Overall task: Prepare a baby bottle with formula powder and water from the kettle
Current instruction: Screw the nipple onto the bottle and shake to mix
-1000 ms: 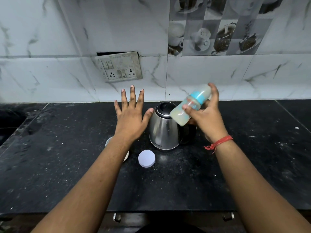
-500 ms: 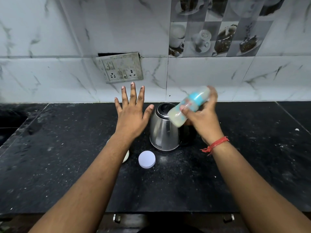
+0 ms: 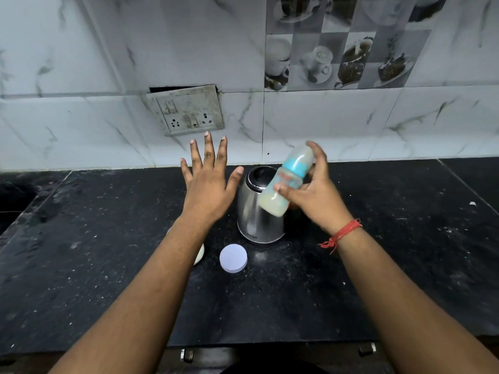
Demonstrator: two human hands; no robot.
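The left hand (image 3: 208, 190) hovers flat over the black surface (image 3: 81, 265), fingers spread, holding nothing. Just right of it stands the steel kettle (image 3: 256, 222), a white lid (image 3: 233, 258) before it. Right hand (image 3: 316, 201): its grip is clamped on the tilted baby bottle (image 3: 286, 184) of milky liquid above the kettle.

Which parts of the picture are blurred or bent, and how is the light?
Head view: the baby bottle in the right hand looks slightly smeared; the left hand and kettle are sharp; the wide lens bows the counter edge and wall tiles; light is dim and bluish, with soft glare on the kettle.
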